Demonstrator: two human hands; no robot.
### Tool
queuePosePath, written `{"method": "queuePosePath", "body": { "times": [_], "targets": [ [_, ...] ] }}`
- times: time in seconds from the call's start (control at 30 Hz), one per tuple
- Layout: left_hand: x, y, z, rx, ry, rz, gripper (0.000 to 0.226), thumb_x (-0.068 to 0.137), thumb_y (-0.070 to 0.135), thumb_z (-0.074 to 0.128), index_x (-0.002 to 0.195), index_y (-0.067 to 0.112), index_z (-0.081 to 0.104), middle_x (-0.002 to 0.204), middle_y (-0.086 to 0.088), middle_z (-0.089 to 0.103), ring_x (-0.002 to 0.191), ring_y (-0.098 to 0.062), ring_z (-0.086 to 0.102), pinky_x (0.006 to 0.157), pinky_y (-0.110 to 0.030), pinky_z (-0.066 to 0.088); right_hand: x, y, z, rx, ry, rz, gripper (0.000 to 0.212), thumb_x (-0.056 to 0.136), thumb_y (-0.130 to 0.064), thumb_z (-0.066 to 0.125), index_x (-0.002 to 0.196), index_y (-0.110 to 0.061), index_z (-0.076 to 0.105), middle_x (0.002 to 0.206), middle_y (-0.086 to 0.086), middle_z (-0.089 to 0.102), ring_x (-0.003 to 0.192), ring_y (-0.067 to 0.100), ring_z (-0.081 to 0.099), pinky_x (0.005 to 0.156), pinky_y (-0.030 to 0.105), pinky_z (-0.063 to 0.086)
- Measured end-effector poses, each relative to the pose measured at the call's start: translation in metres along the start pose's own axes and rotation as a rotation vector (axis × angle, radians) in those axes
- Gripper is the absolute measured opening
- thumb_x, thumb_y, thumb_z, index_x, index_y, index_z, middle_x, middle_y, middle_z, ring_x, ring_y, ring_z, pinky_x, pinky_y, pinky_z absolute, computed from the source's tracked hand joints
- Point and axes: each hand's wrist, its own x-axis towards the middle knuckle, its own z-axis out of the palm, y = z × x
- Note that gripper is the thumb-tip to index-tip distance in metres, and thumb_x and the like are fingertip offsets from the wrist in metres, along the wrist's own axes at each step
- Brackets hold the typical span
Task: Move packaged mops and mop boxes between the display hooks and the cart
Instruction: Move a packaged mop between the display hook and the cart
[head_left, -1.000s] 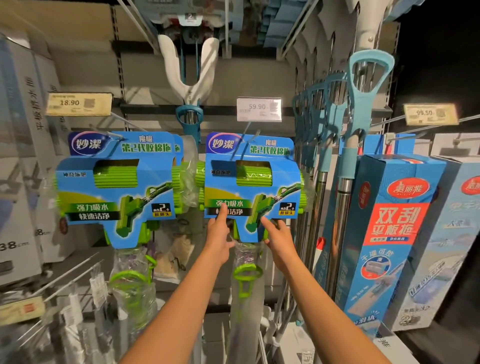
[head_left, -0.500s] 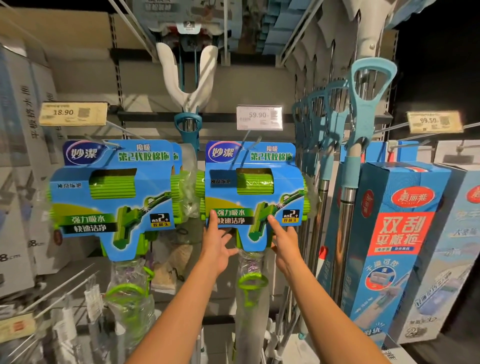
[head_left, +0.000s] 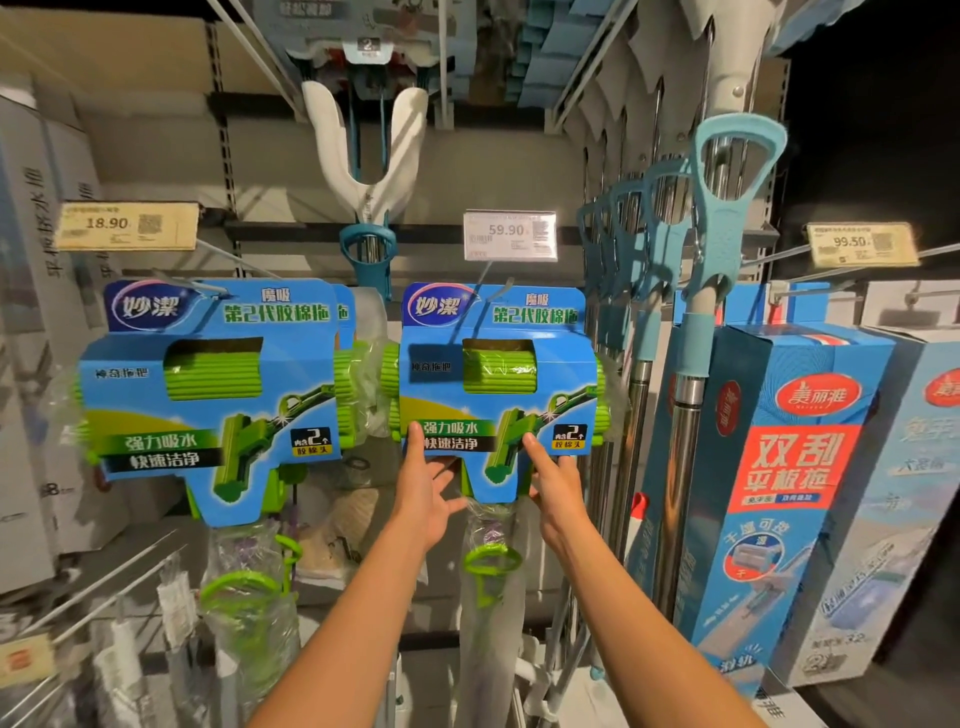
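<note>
- Head view: a blue cardboard-packaged sponge mop with a green roller head (head_left: 498, 384) hangs from a metal display hook (head_left: 488, 296) at the middle of the shelf wall, under a white price tag reading 59.90 (head_left: 510, 235).
- The left hand (head_left: 428, 488) reaches up to the package's lower left edge; its index finger lies straight against the card front and the other fingers spread loosely beneath the bottom edge, gripping nothing.
- The right hand (head_left: 556, 480) meets the lower right edge the same way, index finger straight on the card and the rest relaxed below it.
- The package sits just above and between both hands, touched only at its lower corners.
- Its clear-wrapped handle with a green loop (head_left: 491, 564) hangs down between the two forearms.
- A second identical blue mop package (head_left: 208, 395) hangs just to the left.
- Tall blue mop boxes with red labels (head_left: 779, 467) stand on the right, beside steel-poled mops with teal handles (head_left: 727, 208).
</note>
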Motion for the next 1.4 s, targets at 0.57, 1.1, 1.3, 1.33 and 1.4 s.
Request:
{"method": "queuePosePath", "body": {
  "times": [0.57,1.1,1.3,1.33,1.4],
  "targets": [
    [-0.106,-0.020,0.013,0.550,-0.046,0.344,0.030,0.102,0.052,0.043,0.124,0.038,0.056,0.146,0.004,0.054,0.112,0.003,0.054,0.098,-0.031,0.039,-0.094,-0.031,-0.022,-0.255,-0.094,-0.177,0.049,0.100,-0.029,0.058,0.146,-0.015,0.049,0.144,-0.003,0.053,0.119,-0.002,0.054,0.095,0.016,0.044],
    [-0.276,-0.061,-0.053,1.703,0.309,0.535,0.081,0.092,0.073,0.032,0.160,0.033,0.015,0.169,0.005,0.002,0.156,-0.016,-0.007,0.126,-0.043,-0.002,-0.248,-0.025,-0.072,-0.897,-0.176,-0.516,0.068,0.094,-0.059,0.045,0.152,-0.023,0.042,0.164,-0.003,0.026,0.153,0.015,0.016,0.121,0.030,0.014],
    [-0.356,-0.062,-0.095,1.734,0.496,0.506,0.086,0.084,0.065,0.041,0.145,0.006,0.052,0.152,-0.026,0.043,0.143,-0.048,0.037,0.111,-0.063,0.033,-0.312,0.002,-0.061,-0.926,-0.350,-0.448,0.077,0.088,-0.066,0.035,0.153,-0.026,0.038,0.166,-0.003,0.020,0.154,0.015,0.010,0.122,0.034,0.012],
    [-0.366,-0.059,-0.103,1.770,0.519,0.473,0.086,0.085,0.064,0.041,0.144,0.003,0.052,0.150,-0.028,0.045,0.140,-0.050,0.039,0.108,-0.064,0.036,-0.322,0.005,-0.056,-0.928,-0.394,-0.461,0.077,0.089,-0.067,0.034,0.153,-0.024,0.038,0.166,-0.001,0.020,0.154,0.017,0.011,0.122,0.034,0.013],
    [-0.386,-0.051,-0.118,1.798,0.580,0.403,0.088,0.084,0.065,0.039,0.146,0.002,0.050,0.151,-0.027,0.044,0.142,-0.048,0.037,0.108,-0.064,0.036,-0.342,0.007,-0.044,-0.926,-0.463,-0.492,0.077,0.091,-0.067,0.033,0.153,-0.021,0.039,0.165,0.003,0.022,0.154,0.022,0.013,0.121,0.035,0.014]
  ]
}}
